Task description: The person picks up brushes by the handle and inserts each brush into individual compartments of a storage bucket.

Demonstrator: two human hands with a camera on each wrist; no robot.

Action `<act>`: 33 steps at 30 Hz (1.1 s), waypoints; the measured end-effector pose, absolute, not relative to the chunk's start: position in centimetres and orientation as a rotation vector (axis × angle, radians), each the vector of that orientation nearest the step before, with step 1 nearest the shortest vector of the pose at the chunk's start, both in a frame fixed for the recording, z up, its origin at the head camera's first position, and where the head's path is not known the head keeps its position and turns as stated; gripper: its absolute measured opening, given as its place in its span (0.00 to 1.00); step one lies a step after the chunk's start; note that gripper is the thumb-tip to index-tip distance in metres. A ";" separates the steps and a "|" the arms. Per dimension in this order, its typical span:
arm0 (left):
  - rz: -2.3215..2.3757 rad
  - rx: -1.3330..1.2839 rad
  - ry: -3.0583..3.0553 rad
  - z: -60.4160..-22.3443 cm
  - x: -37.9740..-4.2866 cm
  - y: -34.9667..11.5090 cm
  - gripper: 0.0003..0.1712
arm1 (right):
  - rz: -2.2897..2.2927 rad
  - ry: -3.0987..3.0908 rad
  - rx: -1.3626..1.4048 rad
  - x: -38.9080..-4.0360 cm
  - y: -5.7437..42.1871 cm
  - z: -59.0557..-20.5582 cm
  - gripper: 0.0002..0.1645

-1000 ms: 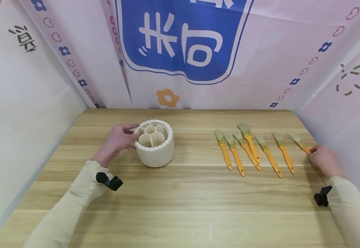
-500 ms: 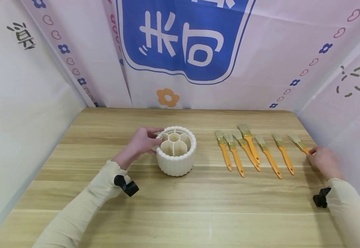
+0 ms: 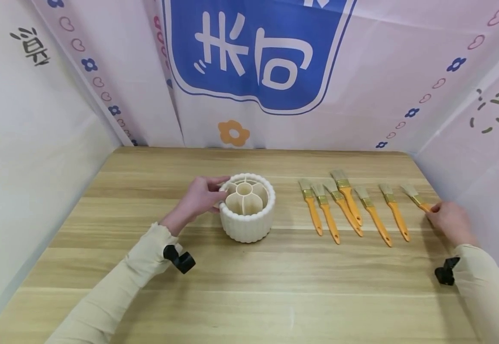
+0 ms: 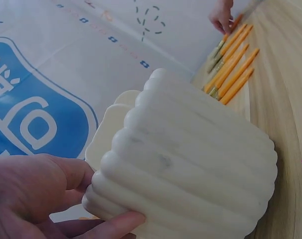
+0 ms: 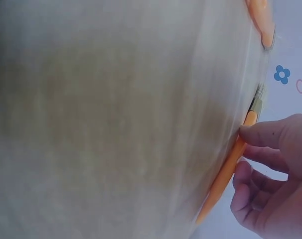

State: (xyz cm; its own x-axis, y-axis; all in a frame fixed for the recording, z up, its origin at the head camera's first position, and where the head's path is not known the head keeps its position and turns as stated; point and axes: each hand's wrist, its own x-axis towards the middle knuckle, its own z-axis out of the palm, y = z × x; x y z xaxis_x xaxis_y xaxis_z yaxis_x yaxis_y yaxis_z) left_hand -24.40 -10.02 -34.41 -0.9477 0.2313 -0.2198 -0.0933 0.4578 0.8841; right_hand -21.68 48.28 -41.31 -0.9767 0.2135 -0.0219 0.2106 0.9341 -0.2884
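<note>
A round white ribbed brush holder [image 3: 247,227], divided inside into petal-shaped compartments, stands near the middle of the wooden table. My left hand [image 3: 197,196] grips its left rim, thumb inside and fingers against the ribbed outer wall [image 4: 191,164] in the left wrist view. At the far right, my right hand [image 3: 451,222] pinches the orange handle of a flat paintbrush [image 5: 223,177] between thumb and fingers. That brush lies low along the tabletop, its pale bristles pointing toward the back. No brush shows inside the holder's compartments.
Several more orange-handled paintbrushes [image 3: 374,217] lie between the holder and my right hand, bristles toward the back; two of them overlap [image 3: 347,198]. The wooden table [image 3: 249,286] meets printed cloth walls [image 3: 361,71] at the back and both sides.
My left hand has slid the brush holder to the right and slightly nearer, from left of centre to mid-table, then it nearly stopped. My right hand stays on its paintbrush.
</note>
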 end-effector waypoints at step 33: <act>1.475 0.139 2.439 -34.9 -24.3 -10.1 0.30 | 0.577 -2.999 -0.300 -22.1 42.8 -37.6 0.19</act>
State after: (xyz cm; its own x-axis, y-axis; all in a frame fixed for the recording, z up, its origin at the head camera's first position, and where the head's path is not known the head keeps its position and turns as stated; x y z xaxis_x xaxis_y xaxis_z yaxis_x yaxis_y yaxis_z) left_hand -24.33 -10.11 -34.87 -0.9543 0.2281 -0.1928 -0.0648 0.4720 0.8792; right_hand -22.09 42.81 -37.63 -0.9783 0.2044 0.0341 0.1772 0.9103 -0.3742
